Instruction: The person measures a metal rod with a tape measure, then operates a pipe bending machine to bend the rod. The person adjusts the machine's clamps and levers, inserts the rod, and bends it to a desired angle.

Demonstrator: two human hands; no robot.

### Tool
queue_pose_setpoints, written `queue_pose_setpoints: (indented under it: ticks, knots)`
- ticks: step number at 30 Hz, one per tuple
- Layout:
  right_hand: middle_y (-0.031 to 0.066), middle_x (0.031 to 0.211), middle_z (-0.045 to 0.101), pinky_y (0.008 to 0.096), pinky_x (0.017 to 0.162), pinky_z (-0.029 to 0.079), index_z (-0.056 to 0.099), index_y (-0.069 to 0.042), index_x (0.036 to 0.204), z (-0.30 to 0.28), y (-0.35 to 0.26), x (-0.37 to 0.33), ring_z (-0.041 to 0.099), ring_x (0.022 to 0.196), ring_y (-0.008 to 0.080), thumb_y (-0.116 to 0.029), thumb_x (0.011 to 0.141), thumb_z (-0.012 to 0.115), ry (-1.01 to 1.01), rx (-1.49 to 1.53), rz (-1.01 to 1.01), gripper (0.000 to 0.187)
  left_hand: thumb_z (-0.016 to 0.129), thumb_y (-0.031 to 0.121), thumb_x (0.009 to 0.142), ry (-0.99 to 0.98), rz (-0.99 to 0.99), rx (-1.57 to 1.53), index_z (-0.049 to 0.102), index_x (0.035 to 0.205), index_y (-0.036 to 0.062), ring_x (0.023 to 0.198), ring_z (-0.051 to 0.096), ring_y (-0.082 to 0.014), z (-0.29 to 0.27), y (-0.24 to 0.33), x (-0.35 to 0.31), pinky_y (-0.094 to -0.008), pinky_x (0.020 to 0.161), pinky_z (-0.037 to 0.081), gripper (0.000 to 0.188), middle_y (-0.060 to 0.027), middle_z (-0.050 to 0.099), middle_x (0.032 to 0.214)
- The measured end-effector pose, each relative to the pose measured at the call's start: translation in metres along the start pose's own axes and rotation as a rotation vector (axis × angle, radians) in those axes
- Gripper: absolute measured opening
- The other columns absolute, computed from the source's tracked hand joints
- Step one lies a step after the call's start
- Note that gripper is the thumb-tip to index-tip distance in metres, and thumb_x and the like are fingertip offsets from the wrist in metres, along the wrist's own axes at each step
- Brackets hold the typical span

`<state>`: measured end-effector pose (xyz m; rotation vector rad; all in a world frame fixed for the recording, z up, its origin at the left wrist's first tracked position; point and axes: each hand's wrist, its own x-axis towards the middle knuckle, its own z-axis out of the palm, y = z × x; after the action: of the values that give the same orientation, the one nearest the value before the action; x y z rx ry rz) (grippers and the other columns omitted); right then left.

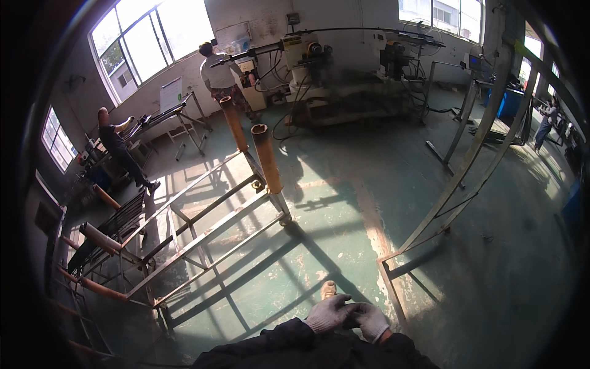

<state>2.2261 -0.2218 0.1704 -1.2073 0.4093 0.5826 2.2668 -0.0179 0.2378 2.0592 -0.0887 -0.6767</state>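
Gloved left hand (328,312) meets gloved right hand (370,321); dark-sleeved forearms (281,339) angle inward.

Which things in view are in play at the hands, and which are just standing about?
At the hands:
- gloved left hand and gloved right hand, close together; can't tell if they hold anything

Standing about:
- left-side metal frame, with rust-brown tubular posts
- right-side metal frame
- machine at the back

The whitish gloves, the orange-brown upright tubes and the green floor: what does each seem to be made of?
Whitish gloves: probably knitted fabric, matte, from the soft, creased look.
Orange-brown upright tubes: possibly rusted metal, from the blotchy, dull colour, though a coating is possible.
Green floor: likely painted concrete, as worn patches show paler material.
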Motion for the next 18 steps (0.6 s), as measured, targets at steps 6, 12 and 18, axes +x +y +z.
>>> queue_pose_setpoints:
  ticks: [6,12,18]
  knots:
    - [0.0191,0.112,0.083,0.0432,0.092,0.073,0.074,0.01,0.126,-0.029,-0.13,0.181,0.085,0.1,0.0311,0.0,0.1,0.08,0.076,0.114,0.016,0.028,0.074,0.052,0.109,-0.004,0.096,0.122,0.074,0.151,0.0045,0.131,0.077,-0.0387,-0.093,0.047,0.202,-0.0466,0.11,0.061,0.063,-0.0213,0.081,0.138]
    - [0.0121,0.111,0.082,0.0366,0.096,0.067,0.074,0.005,0.119,-0.026,-0.284,0.31,0.081,0.103,0.0223,0.002,0.1,0.076,0.091,-0.024,-0.187,0.019,0.065,0.068,0.109,-0.057,0.126,0.331,0.073,0.153,0.0093,0.129,0.077,-0.0414,-0.215,0.157,0.373,-0.0517,0.107,0.061,0.074,-0.0203,0.082,0.134]
    - [0.0094,0.11,0.08,0.0358,0.092,0.065,0.075,0.002,0.114,-0.038,-0.374,0.49,0.077,0.099,0.0207,0.014,0.099,0.066,0.174,-0.125,-0.185,0.022,0.068,0.068,0.107,-0.052,0.089,0.417,0.079,0.145,0.0097,0.121,0.079,-0.0424,-0.299,0.202,0.542,-0.0528,0.102,0.063,0.07,-0.0206,0.082,0.127]
